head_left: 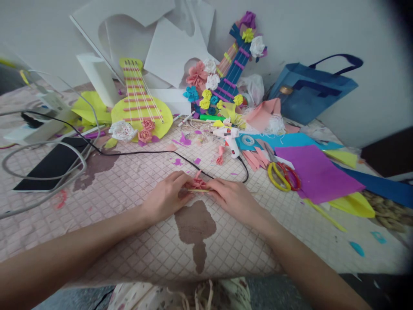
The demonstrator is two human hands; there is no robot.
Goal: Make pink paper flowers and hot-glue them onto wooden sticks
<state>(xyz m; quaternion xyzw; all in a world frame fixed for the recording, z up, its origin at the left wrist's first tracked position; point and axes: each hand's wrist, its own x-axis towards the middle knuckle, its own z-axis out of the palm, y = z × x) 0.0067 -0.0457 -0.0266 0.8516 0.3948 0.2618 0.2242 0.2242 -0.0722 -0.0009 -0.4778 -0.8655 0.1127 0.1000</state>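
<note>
Both hands meet near the middle of the table over a piece of crumpled pink crepe paper (199,183) and a thin wooden stick (198,190) lying along its near side. My left hand (169,193) pinches the paper's left end, its fingertips at the stick. From the other side, my right hand (237,199) is closed on the paper and stick, and the stick's thin end seems to poke out beyond it. The fingers hide part of the paper. A white hot glue gun (229,140) with a black cord lies just beyond my hands.
Yellow-handled and red-handled scissors (279,175) lie beside purple paper (319,172) on the right. A yellow paper guitar (142,110) and a blue one (234,71) lean at the back. A black tablet-like device (53,165), cables and a power strip (41,125) occupy the left. A blue bag (309,92) stands back right.
</note>
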